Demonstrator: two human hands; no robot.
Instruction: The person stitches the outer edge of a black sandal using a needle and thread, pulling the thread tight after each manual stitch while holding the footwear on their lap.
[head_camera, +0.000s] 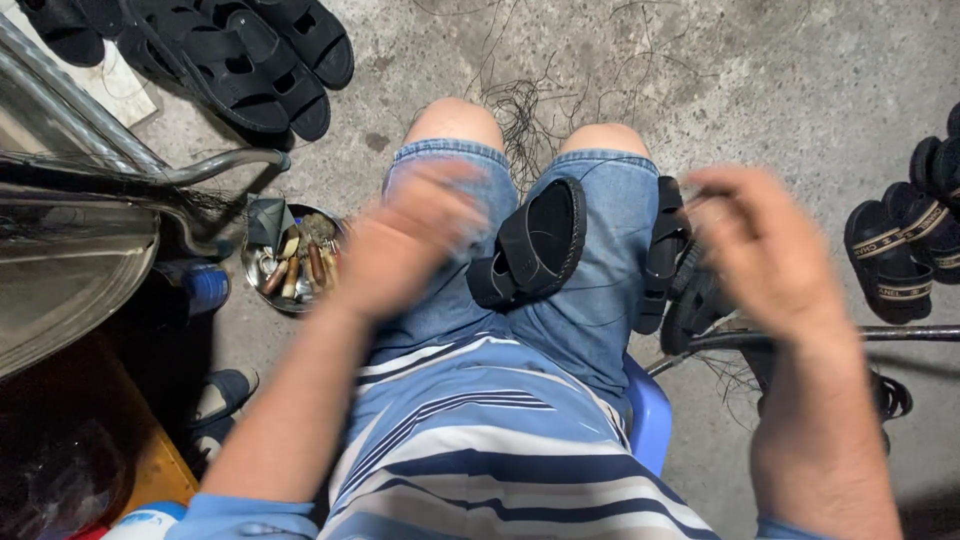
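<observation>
Black sandal (533, 245) on lap; blurred left hand (405, 240), right hand (765, 245) raised, apart.

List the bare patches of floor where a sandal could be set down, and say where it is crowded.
Bare concrete floor lies at upper right, between the knees and the sandals at the right edge. A smaller patch sits between the black sandals at top left and the metal bowl. Crowded: the left side and beside the right hand.

One black sandal (530, 245) on lap, one metal bowl (290, 262), one blue stool (650, 420).
</observation>
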